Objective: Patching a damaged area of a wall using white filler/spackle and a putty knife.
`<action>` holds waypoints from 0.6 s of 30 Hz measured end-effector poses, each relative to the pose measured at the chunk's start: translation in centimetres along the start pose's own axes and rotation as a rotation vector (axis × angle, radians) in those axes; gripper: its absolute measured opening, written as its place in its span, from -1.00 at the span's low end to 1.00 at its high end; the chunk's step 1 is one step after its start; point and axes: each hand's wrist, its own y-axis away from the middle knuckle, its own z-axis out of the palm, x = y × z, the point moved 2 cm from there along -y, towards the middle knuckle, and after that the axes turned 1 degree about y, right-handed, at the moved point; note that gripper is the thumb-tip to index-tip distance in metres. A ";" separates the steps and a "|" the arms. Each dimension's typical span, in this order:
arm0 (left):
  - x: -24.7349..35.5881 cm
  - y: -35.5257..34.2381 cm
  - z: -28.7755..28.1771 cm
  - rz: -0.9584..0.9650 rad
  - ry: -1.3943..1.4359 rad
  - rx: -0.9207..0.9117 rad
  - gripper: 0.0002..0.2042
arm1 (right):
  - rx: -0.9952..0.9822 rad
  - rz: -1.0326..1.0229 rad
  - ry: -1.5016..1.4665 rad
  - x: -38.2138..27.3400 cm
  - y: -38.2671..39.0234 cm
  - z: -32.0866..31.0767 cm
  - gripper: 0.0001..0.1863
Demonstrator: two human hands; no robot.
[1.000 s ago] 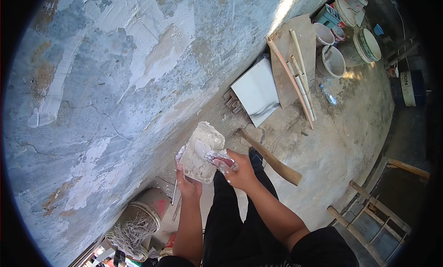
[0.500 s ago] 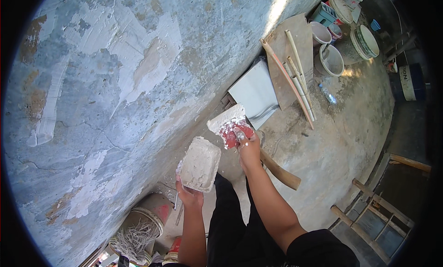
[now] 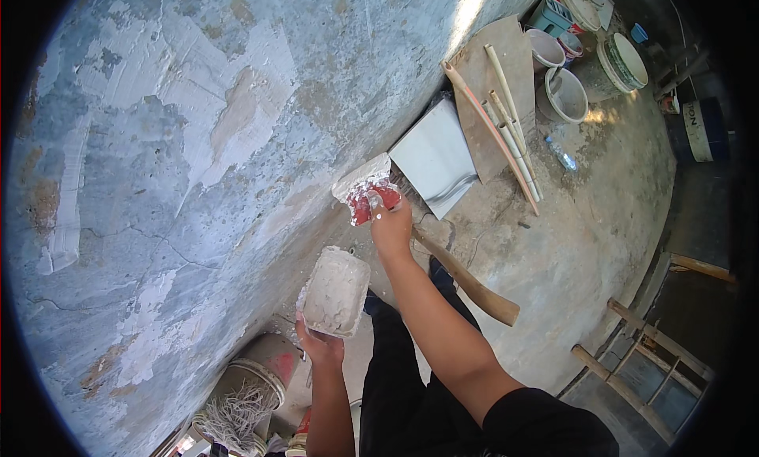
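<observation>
My left hand (image 3: 320, 344) is closed round the lower left side of a rectangular tub (image 3: 337, 292) crusted with pale grey plaster; more plaster lies inside it. In my right hand (image 3: 389, 220) is a red-handled putty knife (image 3: 362, 204), gripped with thumb and fingers. Its broad blade is coated in white plaster and points toward the wall, apart from the tub. The worn blue wall (image 3: 158, 156) fills the left, with white plaster patches and smears on it.
A wooden handle (image 3: 474, 287) lies on the concrete floor by my right forearm. White board (image 3: 435, 156), poles (image 3: 506, 133) and several buckets (image 3: 564, 96) line the wall's far end. Near my left arm stands a bucket of stringy fibre (image 3: 237, 409); a wooden ladder (image 3: 640, 370) lies right.
My right hand has moved left with the putty knife, closer to the wall. My left hand and the tub have shifted slightly down and left.
</observation>
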 end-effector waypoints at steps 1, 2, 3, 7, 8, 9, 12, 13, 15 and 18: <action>0.0 0.0 0.0 -0.006 0.001 0.008 -0.34 | 0.001 -0.001 0.001 -0.1 0.1 0.0 -0.79; 0.1 0.1 0.0 -0.010 0.002 0.018 -0.34 | -0.009 -0.040 0.003 -0.6 0.4 0.2 -0.78; 0.1 0.1 -0.1 -0.010 0.003 0.019 -0.34 | -0.018 -0.080 0.005 -1.0 0.6 0.3 -0.77; 0.4 0.4 -0.2 -0.008 0.000 0.020 -0.34 | -0.065 -0.047 -0.089 -2.2 2.0 -0.3 -0.82; 0.4 0.4 -0.1 -0.007 0.001 0.024 -0.35 | -0.030 -0.082 -0.019 -2.1 2.0 -1.0 -0.81; 0.4 0.4 -0.3 -0.007 0.002 0.023 -0.35 | 0.005 -0.116 0.052 -1.9 1.8 -1.5 -0.81; 0.4 0.4 -0.5 -0.006 -0.004 0.003 -0.35 | 0.039 -0.100 0.097 -1.0 0.9 -1.6 -0.76; 0.5 0.6 -0.5 -0.004 -0.009 0.019 -0.35 | 0.046 -0.088 0.124 -0.6 0.7 -1.5 -0.72; 0.4 0.7 -0.5 -0.006 -0.017 0.036 -0.36 | 0.035 -0.081 0.172 -0.4 0.6 -1.0 -0.70; 0.3 0.7 -0.7 0.001 -0.014 0.014 -0.36 | -0.002 -0.086 0.169 -0.9 0.8 0.4 -0.60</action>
